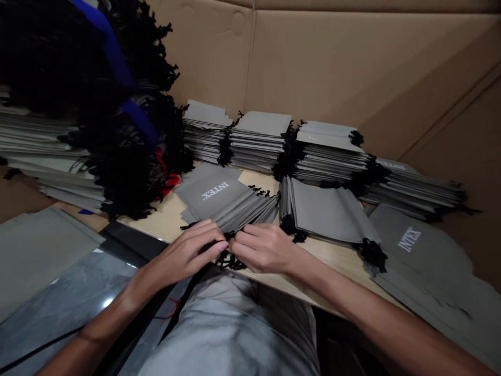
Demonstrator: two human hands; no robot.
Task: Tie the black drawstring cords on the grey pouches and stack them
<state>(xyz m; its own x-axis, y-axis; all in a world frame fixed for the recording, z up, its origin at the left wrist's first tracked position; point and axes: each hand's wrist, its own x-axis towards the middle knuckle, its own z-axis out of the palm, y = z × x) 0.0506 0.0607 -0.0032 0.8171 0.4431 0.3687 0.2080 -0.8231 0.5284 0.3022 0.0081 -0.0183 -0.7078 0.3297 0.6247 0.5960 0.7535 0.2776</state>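
My left hand (196,247) and my right hand (263,247) meet over the near edge of the board, fingers pinched together. Between them are the black drawstring cords (234,262) of a grey bag, partly hidden by the fingers. Just beyond my hands lies a fanned pile of grey drawstring bags (216,194), the top one printed INTEX. Beside my right hand, another bundle of grey bags (326,209) leans on its side with black cord ends at its corners.
Several stacks of grey bags (260,124) line the cardboard wall (332,57). A tall heap of bags and black cords (129,151), bound with blue strap (111,49), rises at left. Loose grey pieces (426,256) lie at right. A light wooden board (156,222) spans the middle.
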